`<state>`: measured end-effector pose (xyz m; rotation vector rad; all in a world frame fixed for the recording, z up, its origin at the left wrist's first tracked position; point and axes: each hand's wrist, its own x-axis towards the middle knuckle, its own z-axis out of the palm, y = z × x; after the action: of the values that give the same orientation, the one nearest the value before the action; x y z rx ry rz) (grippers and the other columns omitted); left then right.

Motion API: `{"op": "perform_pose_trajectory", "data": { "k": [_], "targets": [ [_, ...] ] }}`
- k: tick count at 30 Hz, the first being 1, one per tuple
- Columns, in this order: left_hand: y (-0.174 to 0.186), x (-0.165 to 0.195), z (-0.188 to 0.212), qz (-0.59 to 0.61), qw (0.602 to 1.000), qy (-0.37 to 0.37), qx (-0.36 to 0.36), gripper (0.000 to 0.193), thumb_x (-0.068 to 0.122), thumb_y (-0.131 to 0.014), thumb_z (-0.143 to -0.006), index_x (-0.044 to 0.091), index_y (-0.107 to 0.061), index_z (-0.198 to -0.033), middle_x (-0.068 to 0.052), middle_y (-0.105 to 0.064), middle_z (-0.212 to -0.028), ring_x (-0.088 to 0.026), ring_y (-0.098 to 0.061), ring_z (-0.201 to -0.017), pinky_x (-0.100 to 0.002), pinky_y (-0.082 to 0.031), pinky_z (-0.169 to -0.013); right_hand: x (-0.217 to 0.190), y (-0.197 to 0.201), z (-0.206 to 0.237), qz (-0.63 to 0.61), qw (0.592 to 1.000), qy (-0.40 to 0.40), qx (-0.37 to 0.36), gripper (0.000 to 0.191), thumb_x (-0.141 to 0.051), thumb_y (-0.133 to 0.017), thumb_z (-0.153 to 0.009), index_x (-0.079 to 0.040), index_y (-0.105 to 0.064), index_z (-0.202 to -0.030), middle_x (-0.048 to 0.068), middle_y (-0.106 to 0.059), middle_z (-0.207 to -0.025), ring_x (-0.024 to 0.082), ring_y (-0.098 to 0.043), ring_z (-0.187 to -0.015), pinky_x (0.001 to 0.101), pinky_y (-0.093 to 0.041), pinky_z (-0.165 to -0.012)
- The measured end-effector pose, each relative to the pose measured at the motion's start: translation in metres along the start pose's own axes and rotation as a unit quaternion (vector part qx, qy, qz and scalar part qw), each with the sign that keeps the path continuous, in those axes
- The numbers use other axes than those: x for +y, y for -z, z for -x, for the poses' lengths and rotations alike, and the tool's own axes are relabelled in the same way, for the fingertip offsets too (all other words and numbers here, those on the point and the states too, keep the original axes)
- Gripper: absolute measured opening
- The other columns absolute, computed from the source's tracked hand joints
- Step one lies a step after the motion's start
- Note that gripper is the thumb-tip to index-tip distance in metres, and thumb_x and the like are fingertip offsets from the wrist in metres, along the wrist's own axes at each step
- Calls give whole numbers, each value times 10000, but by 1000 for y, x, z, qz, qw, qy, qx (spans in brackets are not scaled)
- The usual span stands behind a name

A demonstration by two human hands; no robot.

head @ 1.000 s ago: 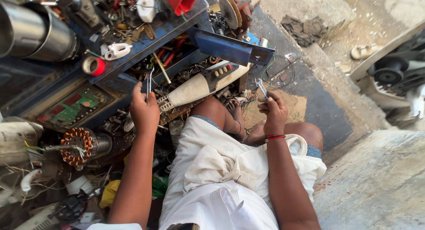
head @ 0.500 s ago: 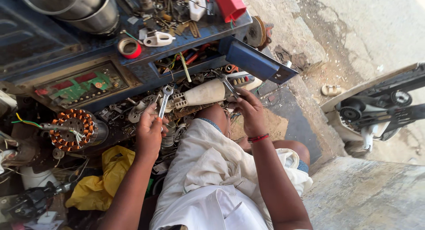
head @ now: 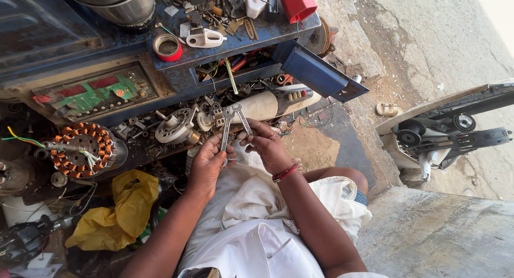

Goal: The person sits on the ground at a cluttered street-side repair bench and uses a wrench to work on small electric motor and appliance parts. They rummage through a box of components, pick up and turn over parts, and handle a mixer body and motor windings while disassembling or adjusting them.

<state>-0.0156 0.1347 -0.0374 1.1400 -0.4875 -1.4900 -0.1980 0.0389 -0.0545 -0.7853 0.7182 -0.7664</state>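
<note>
Fingers of both hands grip two small wrenches.

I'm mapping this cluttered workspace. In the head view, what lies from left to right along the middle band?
Copper-wound stator → left hand holding a spanner → right hand holding a second spanner → white appliance housing.

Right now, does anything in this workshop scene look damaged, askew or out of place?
Yes. The blue drawer front hangs askew off the cabinet's corner. A bare copper-wound stator lies among loose parts. The left hand and right hand hold two spanners, which look intact.
</note>
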Motion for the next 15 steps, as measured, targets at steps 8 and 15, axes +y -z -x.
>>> {"op": "perform_pose_trajectory", "data": {
  "k": [8, 15],
  "targets": [
    [-8, -7, 4, -2, 1000, 26, -3, 433, -3, -484, -977, 84, -510, -1401, -54, -681, -1143, -130, -654, -1001, -325, -560, -853, 12, 0, 2, -5, 998, -57, 22, 295, -71, -556, -997, -66, -650, -1276, 12, -704, -992, 96, -638, -846, 262, -503, -702],
    [-32, -23, 7, -70, 997, -24, -6, 429, -28, -484, -999, 80, -549, -1410, -64, -674, -1132, -129, -663, -935, -334, -578, -847, 18, -9, 13, -42, 995, -77, 49, 125, -186, -695, -998, -113, -655, -1091, -20, -663, -862, 82, -612, -722, 235, -469, -584]
  ]
}}
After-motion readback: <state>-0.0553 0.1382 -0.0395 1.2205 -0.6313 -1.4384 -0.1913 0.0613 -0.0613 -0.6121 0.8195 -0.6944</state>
